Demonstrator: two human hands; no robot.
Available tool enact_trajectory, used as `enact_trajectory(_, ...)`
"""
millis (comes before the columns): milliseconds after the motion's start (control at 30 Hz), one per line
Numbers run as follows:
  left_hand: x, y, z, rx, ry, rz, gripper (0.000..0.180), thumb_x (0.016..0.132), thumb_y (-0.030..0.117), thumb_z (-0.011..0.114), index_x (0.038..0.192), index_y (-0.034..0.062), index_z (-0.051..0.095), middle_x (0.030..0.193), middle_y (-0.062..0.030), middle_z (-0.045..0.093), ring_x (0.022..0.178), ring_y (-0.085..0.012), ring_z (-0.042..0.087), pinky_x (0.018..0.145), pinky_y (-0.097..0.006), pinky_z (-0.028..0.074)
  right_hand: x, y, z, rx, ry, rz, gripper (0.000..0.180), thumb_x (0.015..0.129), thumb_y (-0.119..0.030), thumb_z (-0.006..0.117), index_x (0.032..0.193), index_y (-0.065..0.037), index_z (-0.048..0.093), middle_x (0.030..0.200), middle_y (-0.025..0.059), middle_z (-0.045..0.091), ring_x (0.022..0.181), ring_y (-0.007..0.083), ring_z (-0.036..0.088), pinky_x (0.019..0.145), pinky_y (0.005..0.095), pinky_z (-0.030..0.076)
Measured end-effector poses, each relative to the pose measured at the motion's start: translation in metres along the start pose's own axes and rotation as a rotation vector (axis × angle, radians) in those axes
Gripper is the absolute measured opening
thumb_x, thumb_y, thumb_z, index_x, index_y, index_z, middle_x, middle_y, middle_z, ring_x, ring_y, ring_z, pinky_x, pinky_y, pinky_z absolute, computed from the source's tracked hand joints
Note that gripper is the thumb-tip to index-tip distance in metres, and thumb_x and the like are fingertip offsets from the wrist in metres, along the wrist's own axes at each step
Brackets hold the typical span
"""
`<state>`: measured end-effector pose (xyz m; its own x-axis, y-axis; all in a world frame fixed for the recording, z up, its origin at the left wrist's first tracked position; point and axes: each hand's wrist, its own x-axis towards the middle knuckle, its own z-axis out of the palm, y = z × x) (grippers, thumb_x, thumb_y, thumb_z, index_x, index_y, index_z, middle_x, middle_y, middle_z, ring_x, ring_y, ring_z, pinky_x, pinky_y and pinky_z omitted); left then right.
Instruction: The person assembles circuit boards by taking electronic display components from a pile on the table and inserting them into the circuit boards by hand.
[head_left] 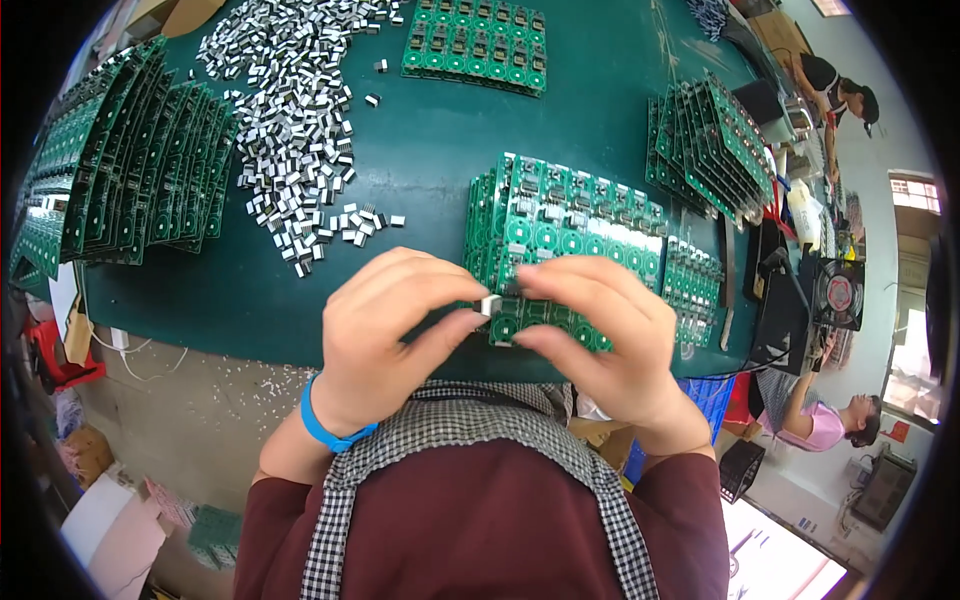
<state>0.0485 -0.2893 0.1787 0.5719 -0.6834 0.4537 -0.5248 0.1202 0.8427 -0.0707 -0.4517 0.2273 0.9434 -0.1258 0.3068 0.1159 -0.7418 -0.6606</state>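
Component (pixel 490 305) sits pinched in left grip (pixel 375 320), near circuit boards (pixel 572 243).

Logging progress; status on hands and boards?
Left hand pinching white component. Right hand open over green board stack. Parts pile beyond left hand, apparently not blocking.

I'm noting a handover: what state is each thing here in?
Left hand: pinching a white piece
Right hand: thumb and fingers apart
Loose pieces: mostly heaped
Near circuit boards: stacked
Far boards: flat, stacked
Left boards: stood on edge
Right boards: on edge, tilted
Blue wristband: around left wrist
Fan: cannot tell if running
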Motion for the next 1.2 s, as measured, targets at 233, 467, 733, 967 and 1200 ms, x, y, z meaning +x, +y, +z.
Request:
enact_trajectory(233,-0.003,0.007,0.010,0.010,-0.003,0.129,0.024,0.067,-0.001,0.075,0.088,0.0014,0.065,0.082,-0.0091,0.066,0.074,-0.0264,0.063,0.066,-0.033,0.051,-0.017,0.002,0.013,0.072,0.116,-0.069,0.024,0.070,-0.003,0.077,0.093,-0.001,0.069,0.087,0.0104,0.069,0.077,0.0228,0.068,0.067,0.0299,0.055)
enact_trajectory(467,-0.013,0.005,0.018,-0.087,0.062,0.199,0.026,0.065,0.005,0.080,0.088,0.0028,0.066,0.082,-0.0086,0.066,0.072,-0.0254,0.064,0.064,-0.033,0.052,-0.037,-0.004,0.018,0.320,0.134,0.137,0.024,0.075,0.000,0.075,0.098,0.003,0.068,0.093,0.0113,0.070,0.080,0.0200,0.070,0.069,0.0274,0.056)
enact_trajectory(733,-0.012,0.003,0.023,-0.069,0.045,0.314,0.024,0.065,0.003,0.079,0.085,0.0038,0.065,0.082,-0.0061,0.064,0.070,-0.0225,0.062,0.061,-0.031,0.052,-0.045,-0.001,0.021,1.119,0.094,0.429,0.016,0.088,0.006,0.060,0.103,0.009,0.062,0.098,0.0162,0.066,0.085,0.0206,0.067,0.078,0.0308,0.058)
enact_trajectory(967,-0.020,0.003,0.027,0.156,0.100,0.425,0.022,0.066,0.003,0.077,0.084,0.0043,0.065,0.081,-0.0072,0.062,0.068,-0.0223,0.060,0.059,-0.032,0.050,-0.044,-0.002,0.025,0.828,0.170,0.285,0.019,0.079,0.004,0.071,0.097,0.004,0.065,0.099,0.0134,0.066,0.087,0.0192,0.065,0.075,0.0290,0.056)
enact_trajectory(1200,-0.016,-0.003,0.023,-0.218,-0.060,0.319,0.020,0.067,0.005,0.074,0.085,0.0040,0.065,0.081,-0.0063,0.061,0.068,-0.0232,0.058,0.060,-0.034,0.046,-0.036,-0.001,0.008,0.351,0.046,-0.001,0.026,0.064,-0.003,0.082,0.087,-0.003,0.069,0.088,0.0096,0.068,0.080,0.0217,0.067,0.068,0.0303,0.054)
